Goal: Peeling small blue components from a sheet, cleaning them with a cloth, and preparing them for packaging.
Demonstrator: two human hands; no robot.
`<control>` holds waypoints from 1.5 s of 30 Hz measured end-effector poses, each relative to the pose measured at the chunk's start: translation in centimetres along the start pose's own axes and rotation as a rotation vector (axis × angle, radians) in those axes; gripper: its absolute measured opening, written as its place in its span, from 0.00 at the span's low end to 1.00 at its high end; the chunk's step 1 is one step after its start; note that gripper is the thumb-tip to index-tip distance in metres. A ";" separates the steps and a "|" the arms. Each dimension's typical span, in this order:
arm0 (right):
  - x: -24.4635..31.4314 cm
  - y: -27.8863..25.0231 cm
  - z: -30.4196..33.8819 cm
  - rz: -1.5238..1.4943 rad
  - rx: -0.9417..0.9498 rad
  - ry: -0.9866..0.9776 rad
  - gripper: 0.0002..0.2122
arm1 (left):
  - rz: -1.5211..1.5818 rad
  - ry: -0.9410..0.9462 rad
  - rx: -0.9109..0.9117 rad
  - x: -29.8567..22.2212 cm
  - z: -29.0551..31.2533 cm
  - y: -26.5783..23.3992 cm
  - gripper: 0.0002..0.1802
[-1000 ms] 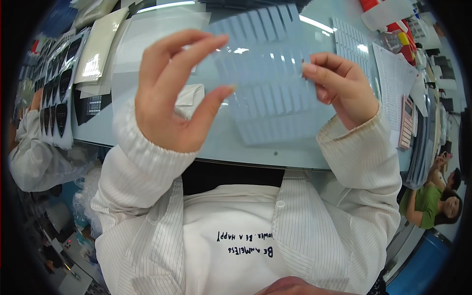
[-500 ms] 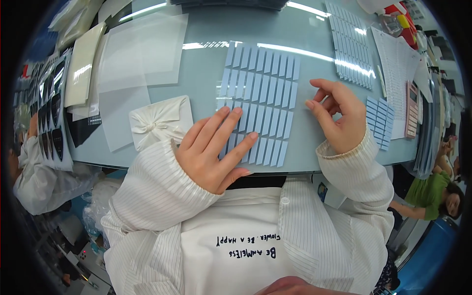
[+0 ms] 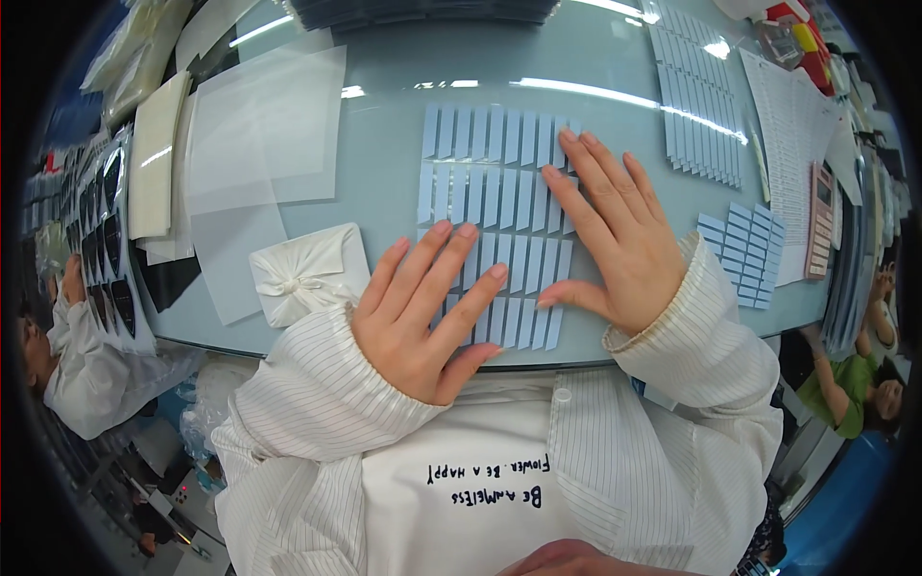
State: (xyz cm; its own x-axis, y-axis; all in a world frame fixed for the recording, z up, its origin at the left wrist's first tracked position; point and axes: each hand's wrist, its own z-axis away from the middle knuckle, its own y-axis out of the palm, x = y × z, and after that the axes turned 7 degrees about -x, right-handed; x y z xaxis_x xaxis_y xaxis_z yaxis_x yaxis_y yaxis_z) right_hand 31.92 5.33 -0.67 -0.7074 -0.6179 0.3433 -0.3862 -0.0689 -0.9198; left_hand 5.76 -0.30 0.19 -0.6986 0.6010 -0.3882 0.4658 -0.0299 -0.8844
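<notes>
A sheet of small light-blue rectangular pieces (image 3: 490, 197), set in several rows, lies flat on the glass-topped table in front of me. My left hand (image 3: 413, 326) is open over its lower left corner, fingers spread and the fingertips on the pieces. On the right side of the same sheet rests my right hand (image 3: 629, 250), also open, with its fingers stretched toward the far right corner and the thumb out near the lower rows. Part of the sheet is hidden under both hands. A square white cloth pad with a knot (image 3: 307, 274) sits left of my left hand.
Translucent sheets (image 3: 264, 134) and a cream-coloured stack (image 3: 158, 158) lie at the left. To the right are a long blue-piece sheet (image 3: 701, 115), a smaller one (image 3: 744, 259), papers (image 3: 792, 154) and a pink calculator (image 3: 820, 216). A dark stack (image 3: 423, 12) stands at the far edge.
My right hand has moved left from beside the sheet onto its right side, its curled fingers now stretched out. The left hand stays on the sheet. The whole view has shifted slightly.
</notes>
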 end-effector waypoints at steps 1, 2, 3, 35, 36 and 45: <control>0.0 0.0 -0.3 0.036 0.013 -0.007 0.47 | 0.054 -0.012 0.000 0.1 -0.1 0.1 0.36; 0.0 -0.1 -0.6 0.073 0.026 -0.014 0.47 | 0.108 -0.024 -0.001 0.1 -0.2 0.2 0.36; 0.0 -0.2 -0.8 0.067 0.025 -0.023 0.47 | 0.101 -0.032 -0.002 0.1 -0.2 0.2 0.36; 1.4 -1.1 -1.8 -0.129 -0.500 -0.104 0.05 | -0.653 -0.412 -0.489 20.8 11.2 -11.9 0.10; 1.5 -1.1 -1.9 -0.134 -0.526 -0.104 0.04 | -0.702 -0.372 -0.570 20.7 11.0 -11.9 0.08; 2.1 -0.9 -1.6 -0.117 -0.473 -0.113 0.05 | -0.598 -0.751 -0.412 20.2 10.9 -14.5 0.08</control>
State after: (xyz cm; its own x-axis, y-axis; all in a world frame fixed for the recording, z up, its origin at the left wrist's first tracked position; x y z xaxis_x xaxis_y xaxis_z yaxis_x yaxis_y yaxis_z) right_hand 29.83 5.30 1.16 -0.5849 -0.7101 0.3919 -0.7035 0.2038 -0.6808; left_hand -21.03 3.61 2.35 -0.9684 -0.2274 -0.1025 -0.0164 0.4684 -0.8834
